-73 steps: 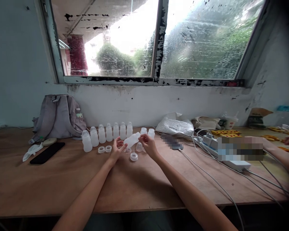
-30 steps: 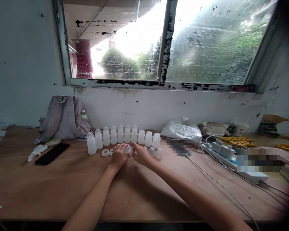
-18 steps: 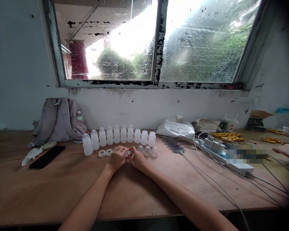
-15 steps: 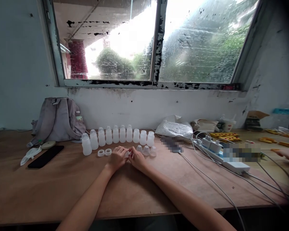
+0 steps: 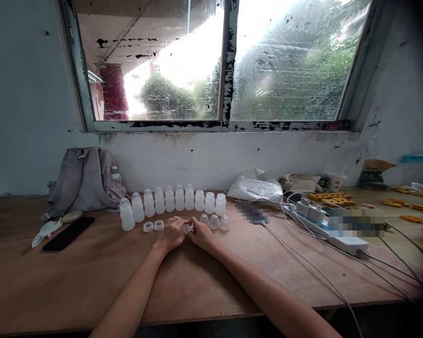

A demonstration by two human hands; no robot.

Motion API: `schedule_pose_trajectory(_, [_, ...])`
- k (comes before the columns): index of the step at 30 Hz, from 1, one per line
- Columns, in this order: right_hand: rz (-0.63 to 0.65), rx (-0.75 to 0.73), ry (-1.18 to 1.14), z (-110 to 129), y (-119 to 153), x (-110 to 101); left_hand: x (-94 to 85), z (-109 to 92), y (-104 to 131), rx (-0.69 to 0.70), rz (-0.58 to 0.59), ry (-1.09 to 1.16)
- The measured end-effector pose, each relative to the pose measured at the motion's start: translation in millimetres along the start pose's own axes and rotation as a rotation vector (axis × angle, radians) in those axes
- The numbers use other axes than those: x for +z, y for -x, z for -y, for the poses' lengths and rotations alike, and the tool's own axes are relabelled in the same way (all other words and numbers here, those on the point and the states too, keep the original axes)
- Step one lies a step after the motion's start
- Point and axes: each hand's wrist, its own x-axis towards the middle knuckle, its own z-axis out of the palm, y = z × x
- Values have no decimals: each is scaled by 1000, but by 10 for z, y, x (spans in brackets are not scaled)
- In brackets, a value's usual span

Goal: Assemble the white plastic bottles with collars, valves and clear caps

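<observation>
Both hands pinch one small clear piece together; tabletop stretches between wrists and front edge.

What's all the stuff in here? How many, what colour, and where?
Capped bottles: 7, whitish, row's left
Uncapped bottles: 3, whitish, row's right
Rings: 2, whitish, before capped bottles
Domed caps: 3, clear, before uncapped bottles
Small part: 1, clear, front centre
Backpack: 1, grey, back left
Phone: 1, black, left
Plastic bag: 1, silvery, right of the bottles
Power strip: 1, white, right
Yellow pieces: several, yellow, far right
Cup: 1, white, back right
Window: 1, grey-framed, above
Table: 1, brown, underneath
Others: too blurred or small
Left grip: 1, bare, on small part
Right grip: 1, bare, on small part
</observation>
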Motion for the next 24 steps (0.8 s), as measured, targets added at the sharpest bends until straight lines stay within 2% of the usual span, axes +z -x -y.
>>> schedule_pose_trajectory(5, [20,-20,17,17,3,-46,-47,23,-9,7,45,-24])
schedule_pose_trajectory(8, [29,-30,38,15,17,-78,-70,107,-5,-49,0,-52])
schedule_pose_trajectory(12, [31,32,87,-36,16,-97,-74,282,19,-307,-121,-191])
schedule_pose_trajectory(15, [20,98,123,-99,-5,-84,-59,364,52,-492,-131,-271])
schedule_pose_trajectory(18, [-1,140,141,-162,-26,-60,-45,366,81,-587,-86,-298])
schedule_pose_trajectory(24, [12,159,148,-233,-41,-36,-37,302,112,-651,87,-310])
